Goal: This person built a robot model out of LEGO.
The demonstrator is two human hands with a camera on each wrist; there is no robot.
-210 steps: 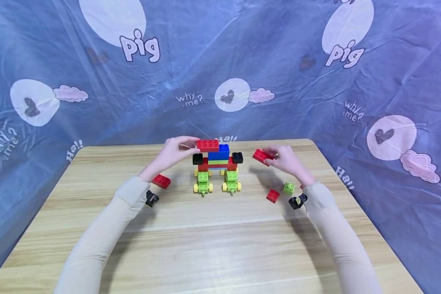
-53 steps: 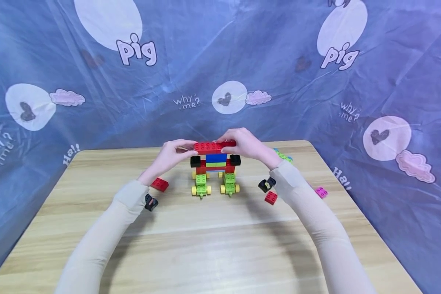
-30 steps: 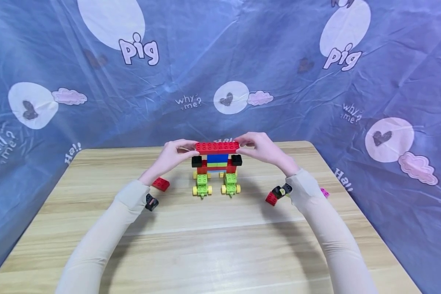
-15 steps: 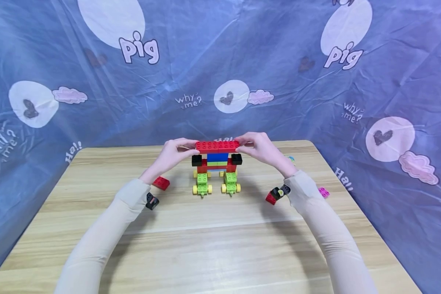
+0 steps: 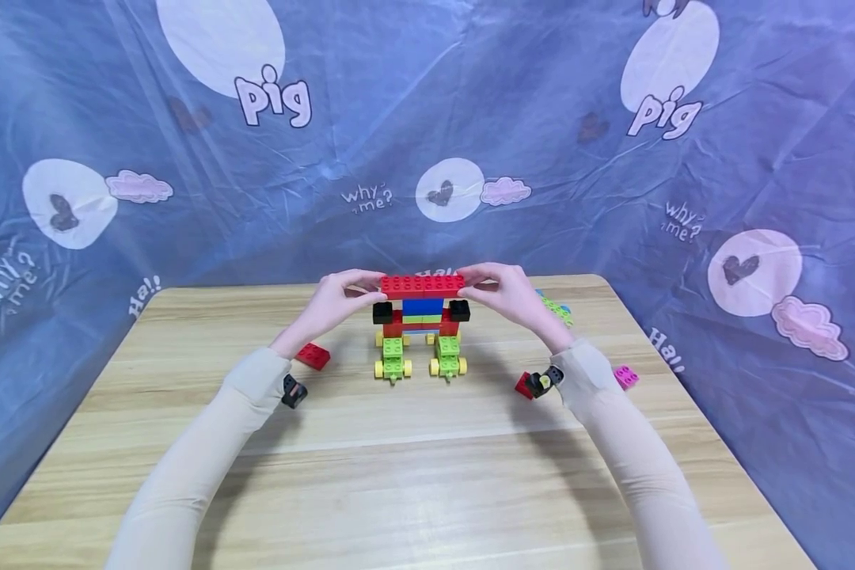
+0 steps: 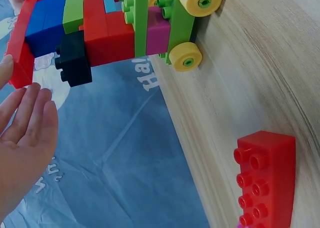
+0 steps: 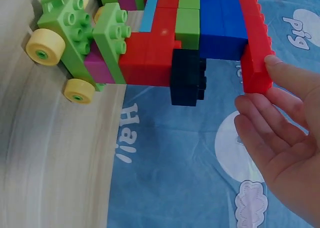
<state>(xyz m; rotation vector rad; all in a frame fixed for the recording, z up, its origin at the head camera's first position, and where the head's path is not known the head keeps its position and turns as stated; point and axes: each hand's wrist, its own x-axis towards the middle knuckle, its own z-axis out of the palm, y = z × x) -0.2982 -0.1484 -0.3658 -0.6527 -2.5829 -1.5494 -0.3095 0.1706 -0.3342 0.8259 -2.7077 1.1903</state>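
Observation:
In the head view a toy brick build stands at the middle back of the table. Two long red bricks lie end to end across its top, over a blue block [image 5: 423, 306]. My left hand [image 5: 335, 303] pinches the outer end of the left red brick [image 5: 402, 286], thumb at the front. From the other side, my right hand [image 5: 507, 294] pinches the outer end of the right red brick [image 7: 256, 70]. Below, black bricks [image 7: 186, 79] jut out on both sides. Green wheeled bases [image 5: 393, 358] with yellow wheels [image 6: 201, 0] carry the build.
Left of the build lies a loose red brick [image 5: 313, 356]. A small red brick [image 5: 523, 385], a pink brick [image 5: 625, 376] and a green and blue piece [image 5: 557, 309] lie to the right, near the right arm. A printed blue cloth [image 5: 427, 229] hangs behind the table.
The right hand has brought its red brick from the right onto the build's top, beside the left one. Its grip has since shifted to the outer end. Lately both hands hold nearly still.

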